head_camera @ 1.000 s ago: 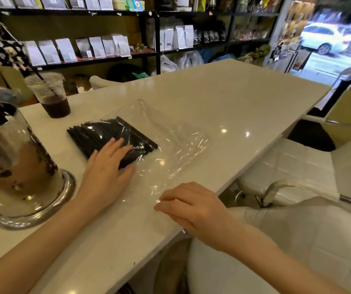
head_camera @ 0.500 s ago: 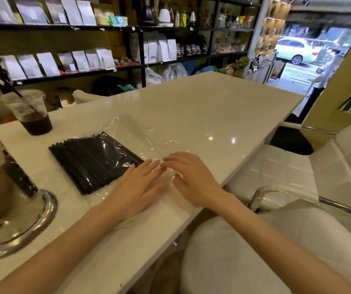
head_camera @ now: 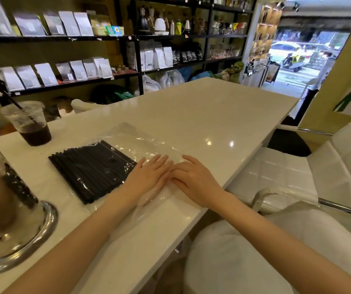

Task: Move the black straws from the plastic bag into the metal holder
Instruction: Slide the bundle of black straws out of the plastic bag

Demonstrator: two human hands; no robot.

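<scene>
Plastic bag (head_camera: 147, 145): laid flat on the white table (head_camera: 202, 115), clear end crumpled.
Black straws (head_camera: 91, 168): bundled inside the bag's left part.
Left hand (head_camera: 149, 177): pressed flat on the bag, fingers spread.
Right hand (head_camera: 193, 179): rested flat beside it, fingertips touching.
Metal holder (head_camera: 6, 211): seen at far left, partly cropped.
Iced drink cup (head_camera: 30, 124): placed behind the straws.

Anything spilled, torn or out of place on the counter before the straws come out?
Nothing stands out. The black straws lie bundled inside the plastic bag, flat on the counter. Left hand and right hand rest on the bag's empty end. No spill shows.
</scene>
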